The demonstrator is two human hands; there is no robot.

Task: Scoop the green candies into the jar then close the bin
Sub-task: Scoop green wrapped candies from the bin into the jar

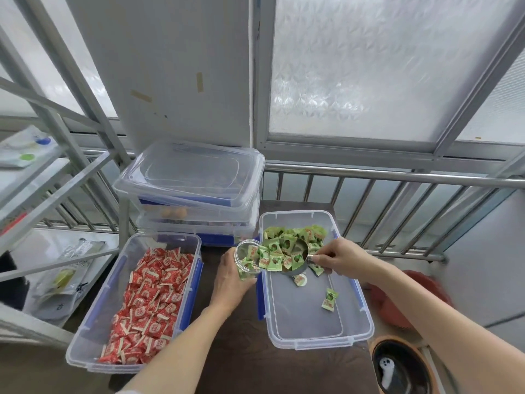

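— How far along is this?

— Partway, I'd say. On the table (241, 351), the bin of green candies (312, 314) sits open at the right edge, bare over its near half. A heap of green candies (301, 234) is still piled at its far end, with a couple of strays lying loose nearer the middle.

— And its lid?

— Not on. A stack of lidded bins (193, 189) stands at the table's far left corner, but I can't tell which cover belongs to this one. So the closing step isn't done.

— What's the other open bin?

— Red candies (147, 305), along the left edge. Untouched by either hand.

— Now the hands.

— The left hand (231, 282) is wrapped around a clear jar (247, 258), holding it just beside the green bin's left wall. It has some green candies inside already. The right hand (338, 258) pinches the handle of a metal scoop (287, 258), fingers closed on it, tipped full against the jar's mouth.

— So?

— Pouring under way; more scoops left, by my guess, then the lid.
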